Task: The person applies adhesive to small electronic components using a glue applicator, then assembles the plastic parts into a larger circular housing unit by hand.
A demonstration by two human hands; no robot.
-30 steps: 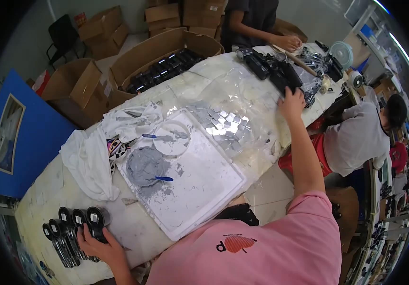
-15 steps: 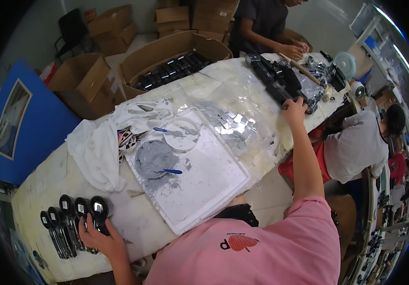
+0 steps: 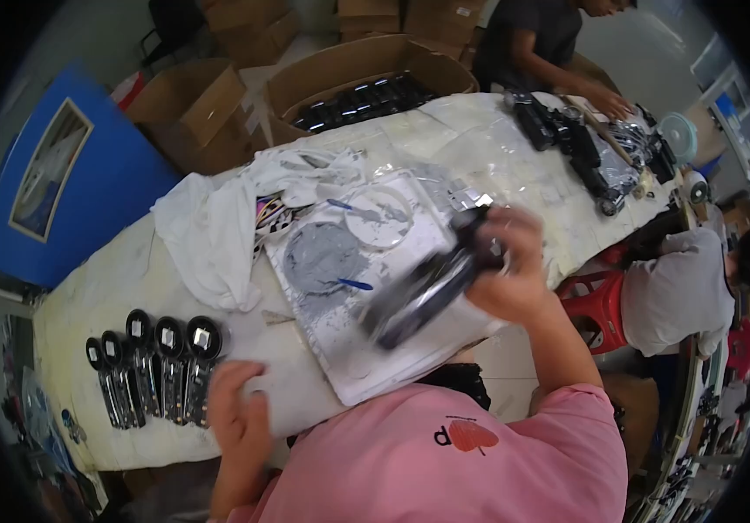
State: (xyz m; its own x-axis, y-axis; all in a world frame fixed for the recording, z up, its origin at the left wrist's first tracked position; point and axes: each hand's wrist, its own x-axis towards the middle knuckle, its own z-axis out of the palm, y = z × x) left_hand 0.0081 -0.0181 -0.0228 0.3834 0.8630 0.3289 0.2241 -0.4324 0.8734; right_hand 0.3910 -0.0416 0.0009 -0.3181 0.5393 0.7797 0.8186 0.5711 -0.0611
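Observation:
Over the white board (image 3: 340,370), my right hand (image 3: 514,270) grips a long black handheld device (image 3: 423,292), tilted and smeared by motion. My left hand (image 3: 242,418) is raised at the table's near edge, fingers apart and nothing in it. Just left of it, several black devices with round heads (image 3: 168,336) lie side by side, a pale square on each head. The board carries a patch of grey paste (image 3: 323,257) and a white round lid (image 3: 385,231) smeared with grey. One blue-handled spatula (image 3: 355,284) rests by the paste, another (image 3: 338,204) at the lid.
White cloth (image 3: 205,231) is bunched left of the board. More black devices (image 3: 571,148) are piled at the far right, near a co-worker's hand (image 3: 606,100). Beyond the table stands a large carton (image 3: 292,83) of black parts. A red stool (image 3: 597,305) stands at right.
My right hand has come from the far-right pile to above the board, bringing a black device. The left hand has let go of the row and drawn back rightward. The view has shifted.

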